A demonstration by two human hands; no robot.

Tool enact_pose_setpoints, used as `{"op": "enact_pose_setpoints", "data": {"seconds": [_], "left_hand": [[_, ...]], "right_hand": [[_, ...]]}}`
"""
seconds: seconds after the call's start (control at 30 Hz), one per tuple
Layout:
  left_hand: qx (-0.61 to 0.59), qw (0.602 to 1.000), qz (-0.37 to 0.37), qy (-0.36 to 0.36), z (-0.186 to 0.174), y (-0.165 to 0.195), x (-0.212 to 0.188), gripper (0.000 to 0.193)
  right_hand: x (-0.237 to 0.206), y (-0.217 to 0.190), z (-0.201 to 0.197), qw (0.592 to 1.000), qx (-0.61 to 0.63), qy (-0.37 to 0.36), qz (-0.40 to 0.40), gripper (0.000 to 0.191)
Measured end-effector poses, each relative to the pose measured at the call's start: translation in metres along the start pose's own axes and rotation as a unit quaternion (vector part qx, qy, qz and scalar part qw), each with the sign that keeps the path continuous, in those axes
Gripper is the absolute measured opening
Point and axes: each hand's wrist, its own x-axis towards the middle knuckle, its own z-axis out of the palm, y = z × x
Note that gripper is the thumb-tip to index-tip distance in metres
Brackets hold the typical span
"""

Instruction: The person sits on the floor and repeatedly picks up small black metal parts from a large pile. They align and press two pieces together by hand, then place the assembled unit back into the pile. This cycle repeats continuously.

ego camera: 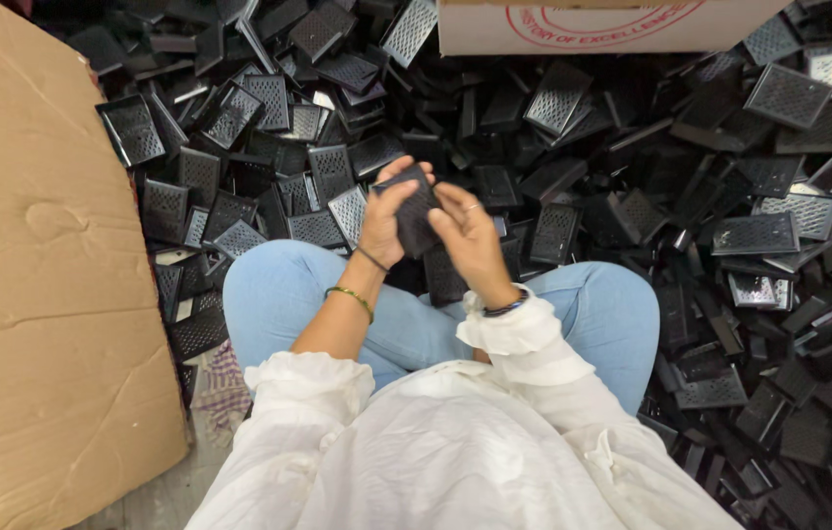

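Held up between both hands, a small black perforated plate (414, 211) sits just above the person's knees, in front of the crossed legs in blue jeans (283, 294). It is a flat rectangle with a grid of tiny holes, tilted so its long axis runs from upper left down to lower right, one corner poking up past the fingertips.

The left hand (386, 218) has its back to the camera, wrist cocked upward, fingers curled together and clamped round the plate's left edge. A thin dark band and a green-gold bangle (352, 296) ring that forearm. The right hand (465, 231) comes in from the other side, fingers bent and drawn close, pinching the plate's right edge; a ring shows on one finger and a dark bracelet sits at the wrist, under a pushed-up white sleeve (524, 339).

All round the seated person the floor is buried under a heap of identical black plates (730, 226), lying every which way, some face up showing the mesh, some on edge. A white cardboard box (592, 25) with red print stands at the far side of the heap; I cannot see its contents. A flattened brown cardboard sheet (38, 255) lies to the person's left.
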Motion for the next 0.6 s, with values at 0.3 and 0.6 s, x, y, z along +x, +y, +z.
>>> {"op": "enact_pose_setpoints", "data": {"seconds": [0.3,0.6], "left_hand": [[0.001,1.0,-0.027,0.014,0.003,0.01,-0.006,0.05],[0.243,0.964,0.096,-0.054,-0.006,-0.006,-0.011,0.042]], "right_hand": [[-0.004,0.023,-0.039,0.978,0.133,-0.002,0.16,0.035],[0.002,-0.114,0.018,0.969,-0.204,0.0,-0.139,0.038]]}}
